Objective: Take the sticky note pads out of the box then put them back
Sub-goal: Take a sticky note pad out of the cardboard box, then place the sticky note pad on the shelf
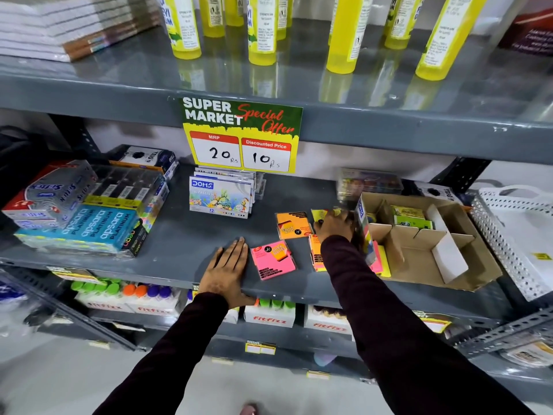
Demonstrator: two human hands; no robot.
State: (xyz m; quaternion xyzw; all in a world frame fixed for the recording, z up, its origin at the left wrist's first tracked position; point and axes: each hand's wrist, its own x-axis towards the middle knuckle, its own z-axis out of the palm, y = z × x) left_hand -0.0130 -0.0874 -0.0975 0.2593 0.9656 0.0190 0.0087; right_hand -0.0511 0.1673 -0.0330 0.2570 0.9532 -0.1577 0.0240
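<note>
Left hand (229, 269) flat on shelf (179, 244), right hand (333, 224) pinching yellow pad (319, 216) mid-frame; box (425, 244) flap may snag it.

The left hand (227, 272) lies flat on the grey shelf (179, 250), fingers spread, just beside a pink sticky pad (272, 262). The right hand (333, 224) reaches over and closes its fingers on a yellow pad (319, 216) next to the cardboard box (425, 250). An orange pad (293, 224) lies between the two hands. More pads stand inside the box. A price sign (242, 134) hangs above.
</note>
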